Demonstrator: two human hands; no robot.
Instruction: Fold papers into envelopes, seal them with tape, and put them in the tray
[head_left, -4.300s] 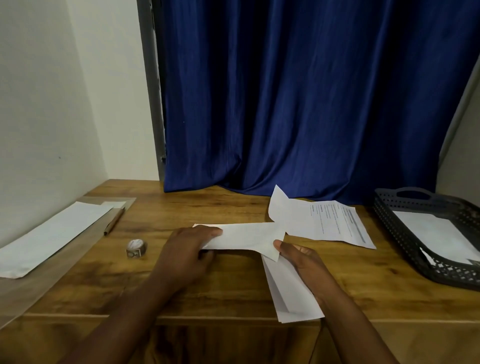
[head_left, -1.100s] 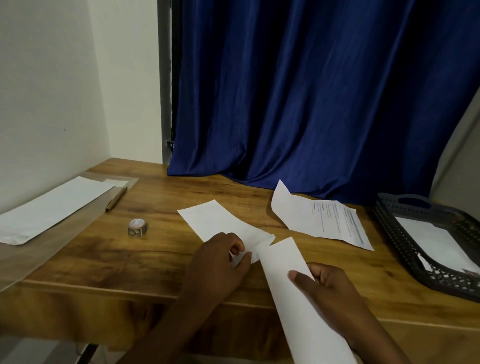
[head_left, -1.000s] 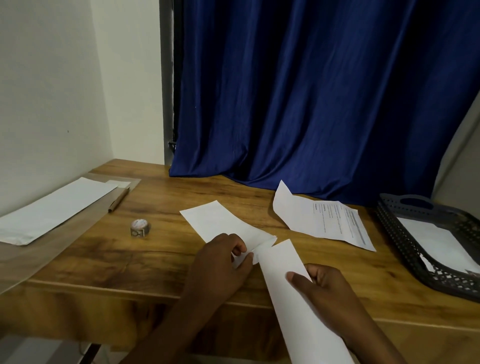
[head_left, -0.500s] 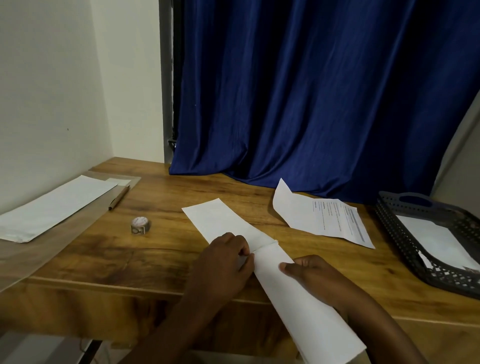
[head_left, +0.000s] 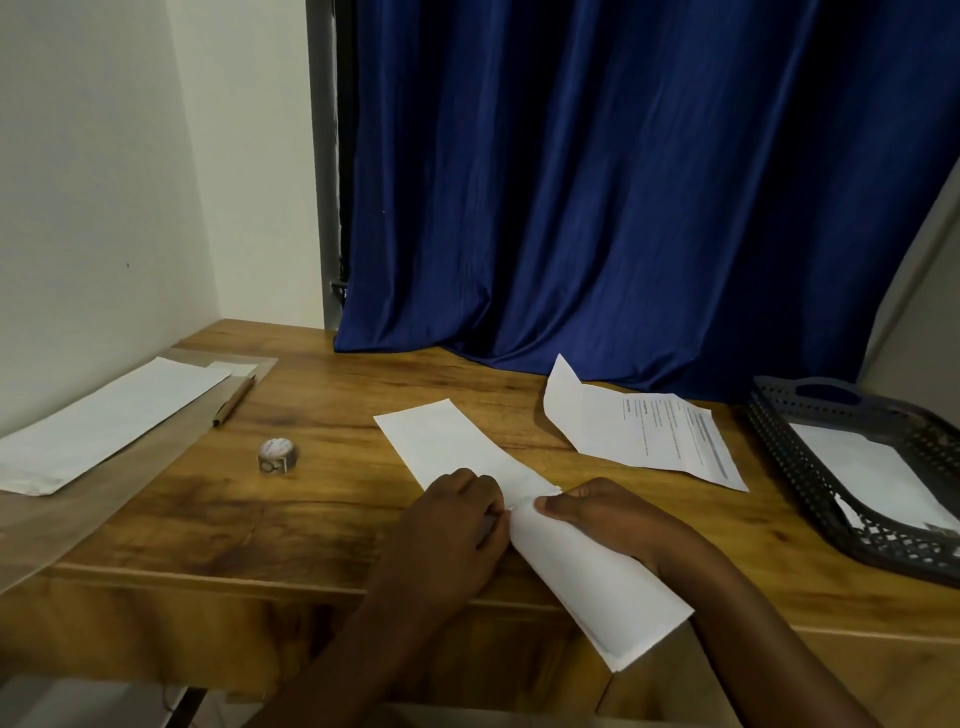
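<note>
A dark blue curtain (head_left: 597, 182) hangs behind a wooden counter (head_left: 337, 530) that fills the lower half of the view. At the right edge sits a dark perforated tray (head_left: 810, 457) with a white envelope (head_left: 872, 473) lying inside. A printed sheet (head_left: 660, 431) lies flat near the curtain. In the middle, a long folded paper (head_left: 457, 441) runs diagonally, its near end meeting a white envelope (head_left: 602, 577) that overhangs the counter's front edge. The left hand (head_left: 447, 535), fingers curled, pinches the paper at the envelope's mouth. The right hand (head_left: 608, 514) presses down on the envelope, thumb extended. Far left lie a long white envelope (head_left: 104, 421) and a pen (head_left: 234, 401). A small tape roll (head_left: 278, 455) stands nearby.
</note>
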